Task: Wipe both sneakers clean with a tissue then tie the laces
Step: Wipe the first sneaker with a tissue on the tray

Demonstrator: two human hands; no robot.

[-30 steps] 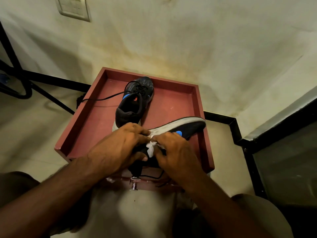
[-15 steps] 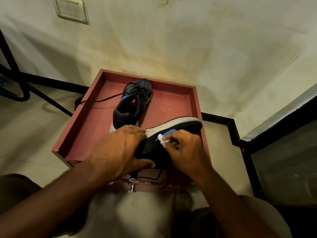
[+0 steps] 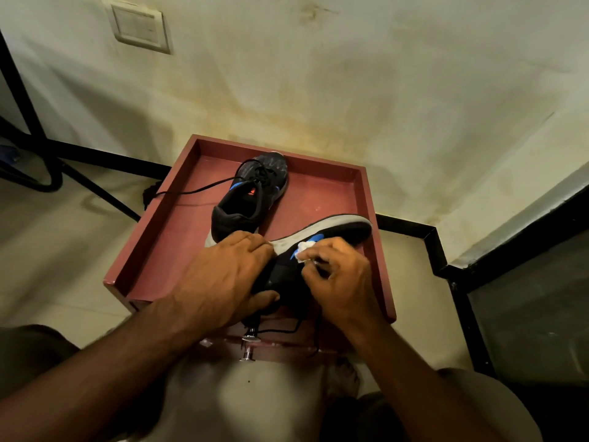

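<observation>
Near sneaker (image 3: 334,231): lying on its side across the front right of the red tray (image 3: 178,199), grey sole turned away from me, toe toward the tray's right wall. Wiping step is in hand, I judge; laces on this shoe hang loose over the front edge.

Right hand (image 3: 341,282): fingers curled, pinching a wad of white tissue (image 3: 304,250) against the dark upper, right at the blue logo. Left hand (image 3: 223,275): clamped round the heel end, thumb under, fingers over the sole edge, steadying.

Second sneaker (image 3: 251,196): upright at the tray's back, untouched, one black lace (image 3: 191,189) trailing over the left wall.

Next, by my reckoning: work the tissue on toward the toe, then the sole strip; needs the heel hold kept firm.

Against half a second ago: tissue has slid a little toeward along the upper. Left-hand hold unchanged.
</observation>
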